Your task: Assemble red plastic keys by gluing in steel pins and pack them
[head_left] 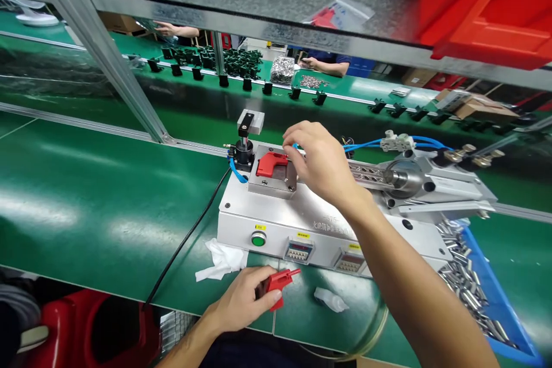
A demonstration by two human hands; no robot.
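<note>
My left hand [248, 297] is closed around a red gun-shaped plastic part [278, 284], with a thin red pin sticking out to the right, in front of the machine. My right hand [319, 158] reaches over the machine with its fingers bent together at the right end of the metal fixture [273, 187]. Something small and blue shows by its fingertips; what they pinch is hidden. A second red gun-shaped part [271, 164] lies in the fixture, just left of these fingers. To the fixture's left stands a black clamp cylinder [244, 152] with a metal arm on top.
The white machine body [319, 213] carries a green button [258, 239] and two counters. A blue bin [495, 287] of metal tubes stands at right. White tissue [224, 259] and a small bottle [330, 299] lie in front. A shelf with a red bin [491, 17] hangs above; co-workers' hands show behind.
</note>
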